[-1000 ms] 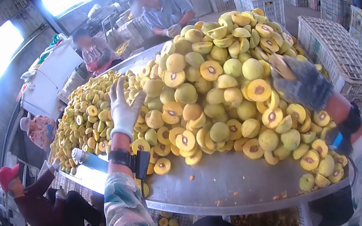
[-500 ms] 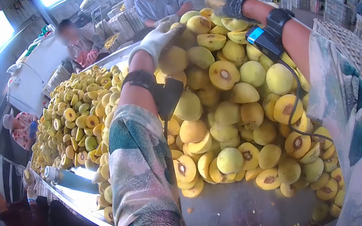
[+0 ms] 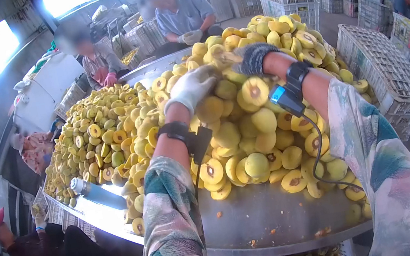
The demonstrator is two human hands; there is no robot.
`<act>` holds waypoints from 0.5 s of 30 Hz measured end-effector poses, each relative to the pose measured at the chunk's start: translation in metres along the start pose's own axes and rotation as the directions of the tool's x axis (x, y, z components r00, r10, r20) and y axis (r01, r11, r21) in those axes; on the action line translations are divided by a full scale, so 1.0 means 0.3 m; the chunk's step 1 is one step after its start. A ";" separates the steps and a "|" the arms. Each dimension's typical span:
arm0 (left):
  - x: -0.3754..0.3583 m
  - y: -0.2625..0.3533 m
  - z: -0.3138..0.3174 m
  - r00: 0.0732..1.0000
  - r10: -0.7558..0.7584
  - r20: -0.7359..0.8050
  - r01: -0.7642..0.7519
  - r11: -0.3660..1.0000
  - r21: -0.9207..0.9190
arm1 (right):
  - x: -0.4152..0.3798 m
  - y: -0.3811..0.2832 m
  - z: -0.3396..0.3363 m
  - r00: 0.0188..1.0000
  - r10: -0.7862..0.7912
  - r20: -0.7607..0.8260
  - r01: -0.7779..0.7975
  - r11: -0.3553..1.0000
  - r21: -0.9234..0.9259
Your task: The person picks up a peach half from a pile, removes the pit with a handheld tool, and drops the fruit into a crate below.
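Reaching over the round metal bench (image 3: 264,221), both hands sat atop the heap of halved yellow fruit (image 3: 247,121): white-gloved left hand (image 3: 193,87) cupped loosely, grey-gloved right hand (image 3: 254,58) just beside it, its grip state hidden.

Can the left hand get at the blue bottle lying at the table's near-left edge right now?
Probably yes. The left hand rests high on the fruit pile; the blue bottle lies uncovered at the table edge.

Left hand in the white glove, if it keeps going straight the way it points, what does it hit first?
The left hand already rests on the fruit pile, fingers pointing up and right. Straight on, it would likely meet the right hand; depth is unclear.
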State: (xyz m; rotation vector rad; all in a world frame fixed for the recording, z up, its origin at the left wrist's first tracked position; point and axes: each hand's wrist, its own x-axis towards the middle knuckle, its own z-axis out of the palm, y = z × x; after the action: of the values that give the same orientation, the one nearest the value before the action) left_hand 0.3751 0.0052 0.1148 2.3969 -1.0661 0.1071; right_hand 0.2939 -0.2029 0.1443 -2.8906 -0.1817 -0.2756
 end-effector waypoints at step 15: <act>-0.536 0.242 0.245 0.959 -0.203 0.200 0.106 0.906 0.411 | -0.604 -0.205 0.389 0.997 0.029 -0.069 -0.048 0.952 -0.302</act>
State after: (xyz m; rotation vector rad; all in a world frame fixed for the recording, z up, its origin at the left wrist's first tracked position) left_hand 0.2031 0.0372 0.0381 2.9158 -1.0283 -0.0265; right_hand 0.1285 -0.1337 0.0099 -3.1790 -0.0772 -0.4220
